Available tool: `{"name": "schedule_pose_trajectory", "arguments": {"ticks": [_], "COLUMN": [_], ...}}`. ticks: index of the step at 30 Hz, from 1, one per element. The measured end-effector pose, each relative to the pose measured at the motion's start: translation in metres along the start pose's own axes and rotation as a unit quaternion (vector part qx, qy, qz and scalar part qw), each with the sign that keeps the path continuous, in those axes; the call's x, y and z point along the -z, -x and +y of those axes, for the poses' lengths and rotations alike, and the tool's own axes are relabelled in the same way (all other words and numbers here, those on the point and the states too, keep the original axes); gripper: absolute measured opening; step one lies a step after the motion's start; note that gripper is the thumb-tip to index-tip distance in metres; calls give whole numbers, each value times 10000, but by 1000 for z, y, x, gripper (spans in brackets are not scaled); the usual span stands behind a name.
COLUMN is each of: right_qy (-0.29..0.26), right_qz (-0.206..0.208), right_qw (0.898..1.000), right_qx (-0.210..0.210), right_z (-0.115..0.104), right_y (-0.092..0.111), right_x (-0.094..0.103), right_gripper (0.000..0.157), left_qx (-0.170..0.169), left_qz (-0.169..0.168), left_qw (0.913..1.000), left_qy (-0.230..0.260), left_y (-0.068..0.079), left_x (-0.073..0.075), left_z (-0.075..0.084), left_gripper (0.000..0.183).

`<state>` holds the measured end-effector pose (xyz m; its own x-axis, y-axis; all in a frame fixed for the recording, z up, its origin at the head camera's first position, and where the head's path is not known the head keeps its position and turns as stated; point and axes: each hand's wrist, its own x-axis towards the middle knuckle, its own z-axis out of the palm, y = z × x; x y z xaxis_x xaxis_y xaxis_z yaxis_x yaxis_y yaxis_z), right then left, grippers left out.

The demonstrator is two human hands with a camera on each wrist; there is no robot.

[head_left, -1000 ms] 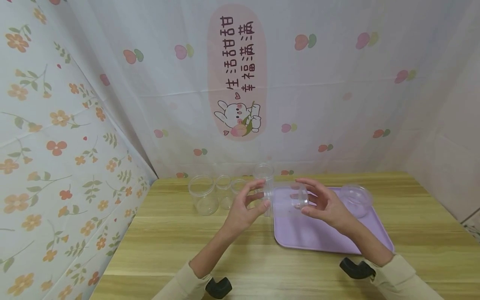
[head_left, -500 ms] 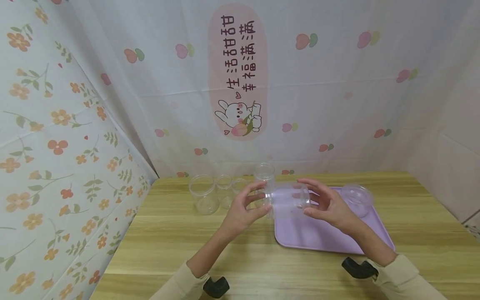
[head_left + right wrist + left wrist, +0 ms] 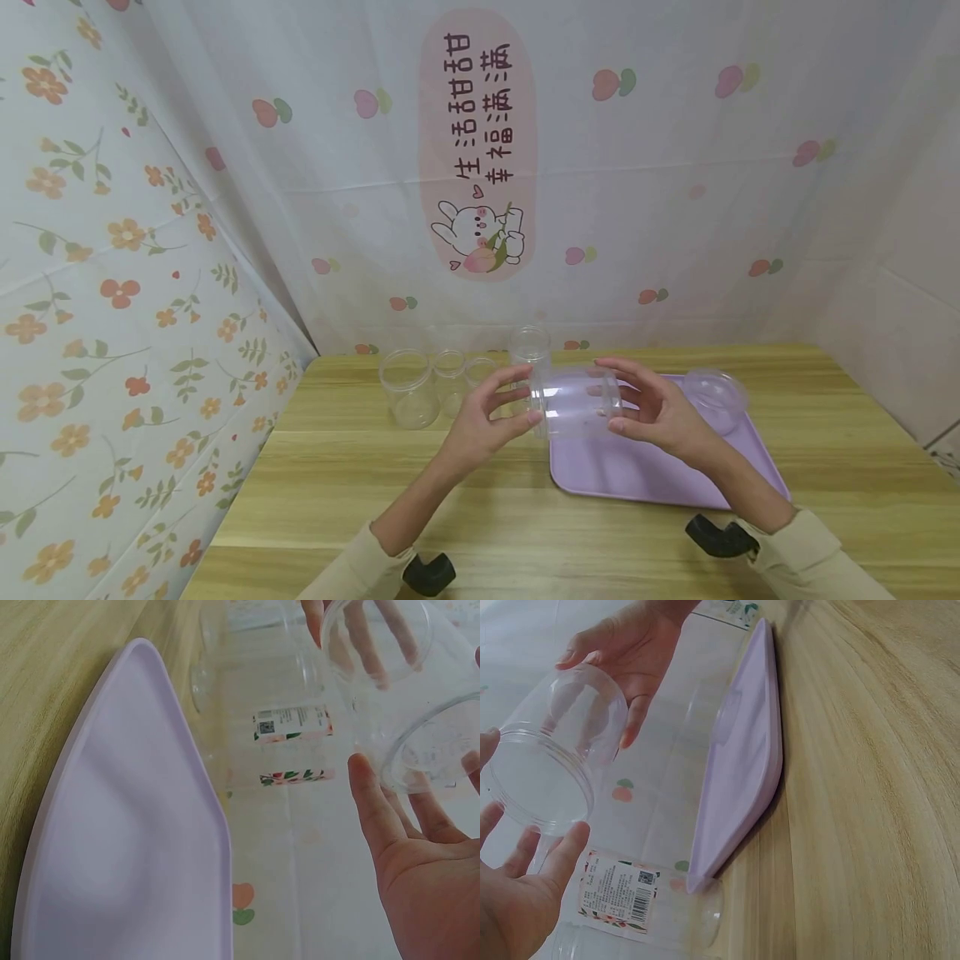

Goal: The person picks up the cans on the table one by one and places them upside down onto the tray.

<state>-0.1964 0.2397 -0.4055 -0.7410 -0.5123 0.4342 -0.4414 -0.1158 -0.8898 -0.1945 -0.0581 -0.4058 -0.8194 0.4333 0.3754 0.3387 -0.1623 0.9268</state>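
A clear plastic jar (image 3: 573, 404) lies sideways in the air between both hands, over the left part of a lilac tray (image 3: 637, 479). My left hand (image 3: 483, 421) grips the jar's rim end with thumb and fingers. On the other end, my right hand (image 3: 663, 417) holds the base, its fingers spread around it. In the left wrist view the jar's threaded mouth (image 3: 544, 784) faces my left hand and looks lidless. The right wrist view shows my right fingertips touching the round base (image 3: 439, 746).
Several clear jars stand at the back left, among them a wide jar (image 3: 410, 392) and a taller jar (image 3: 529, 343). One carries a printed label (image 3: 619, 892). A round clear container (image 3: 716, 400) sits on the tray's right side. A patterned curtain (image 3: 637, 208) hangs behind the table.
The jar has tilted slightly, and light now reflects off its side. Both hands keep their hold and have barely shifted right.
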Motion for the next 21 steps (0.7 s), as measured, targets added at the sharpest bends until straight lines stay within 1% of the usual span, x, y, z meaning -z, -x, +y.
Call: {"name": "schedule_pose_trajectory", "arguments": {"ticks": [9,14,21], "right_qy": [-38,-88,-41], "right_qz": [79,64,162], "right_qw": [9999,9999,9998], "right_qx": [64,124,61], "right_z": [-3,-5,-7], "right_y": [4,6,8], "right_x": [8,12,17], "right_gripper": [74,73,73], "left_qx": [-82,-44,-117], "left_qz": [41,73,54], "left_qw": [9999,9999,9983], "left_qy": [-74,-146,-567], "left_y": [3,6,11], "left_x": [7,13,24], "left_z": [1,1,1], "left_gripper": [51,47,31]}}
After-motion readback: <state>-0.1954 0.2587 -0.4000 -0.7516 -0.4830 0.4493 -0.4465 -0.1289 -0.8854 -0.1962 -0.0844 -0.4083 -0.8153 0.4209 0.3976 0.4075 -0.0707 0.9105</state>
